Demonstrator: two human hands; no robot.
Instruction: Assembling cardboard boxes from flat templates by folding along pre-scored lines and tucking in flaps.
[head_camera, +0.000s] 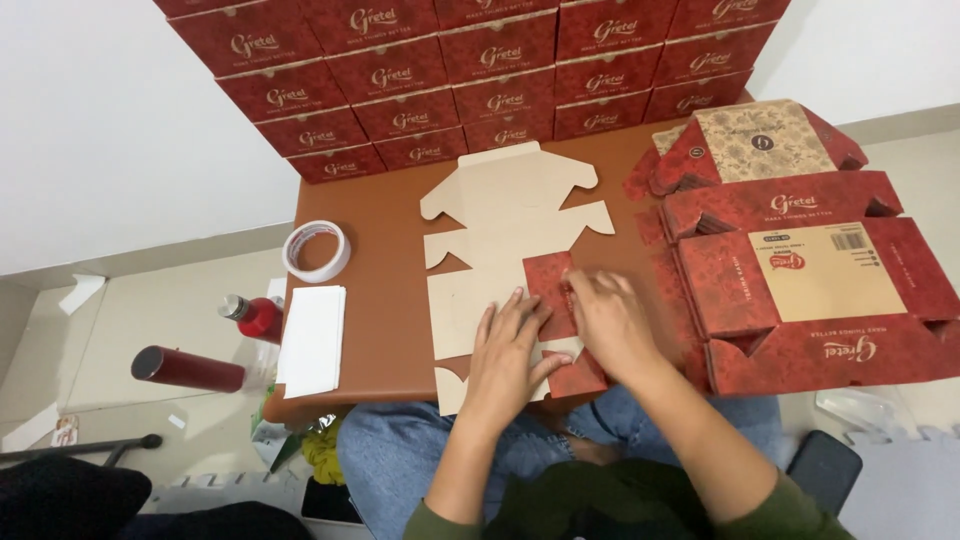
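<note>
Head view looks straight down on the left hand (508, 345), fingers spread and pressed flat, palm down, on the flat die-cut cardboard box blank (500, 265) with its plain tan inner face up. Just beside it, the right hand (608, 322) bends its fingers over the red patterned side flap (550, 290) folded inward onto the tan face, pressing rather than pinching it. That flap lies between the two hands, directly ahead of the left fingertips and to the left of the right palm; both hands touch it about equally. The blank's long axis runs away from the person across the brown bench (385, 300), toward the stacked wall of red boxes (470, 70). Both forearms reach forward from the lap, the right one angled inward. Right of the hands sits a pile of unfolded red printed blanks (800, 260); left are a tape roll (317, 250) and a white paper stack (312, 338).
</note>
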